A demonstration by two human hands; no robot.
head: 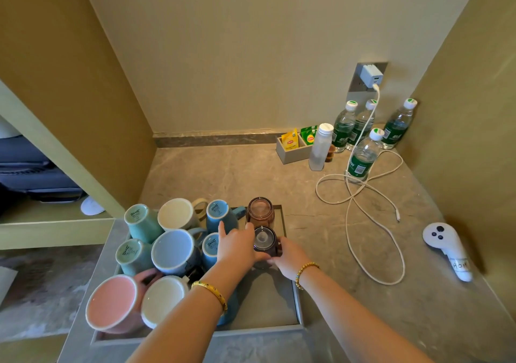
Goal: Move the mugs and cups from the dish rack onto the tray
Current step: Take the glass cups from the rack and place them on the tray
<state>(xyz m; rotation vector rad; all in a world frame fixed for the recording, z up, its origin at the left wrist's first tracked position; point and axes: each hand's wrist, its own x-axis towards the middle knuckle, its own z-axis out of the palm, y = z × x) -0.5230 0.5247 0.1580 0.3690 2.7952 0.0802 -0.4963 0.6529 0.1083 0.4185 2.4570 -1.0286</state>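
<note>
Both my hands are on one dark glass cup (264, 244). My left hand (237, 247) curls round its left side and my right hand (289, 255) curls round its right side, so I hold it between them. The cup is upside down, with its bottom facing up at me, so its long way runs straight up and down. It sits in the tray (300, 304), near the tray's right edge and toward the far end. My fingers hide the lower part of the cup, so I think it touches the tray floor, but I cannot be sure.

Just behind it, in the far right corner of the tray, a brown glass cup (260, 209) also stands upside down.

The left half of the tray is packed with upside-down mugs: a pink mug (111, 302) and a cream mug (162, 300) by the near edge, a grey-blue mug (173, 251) in the middle, and a green mug (138, 217) at the far left. My left arm covers part of a blue mug near the tray's near edge.

On the counter's far right corner stand water bottles (360, 160), with a white cable (360, 195) looped beside them.
</note>
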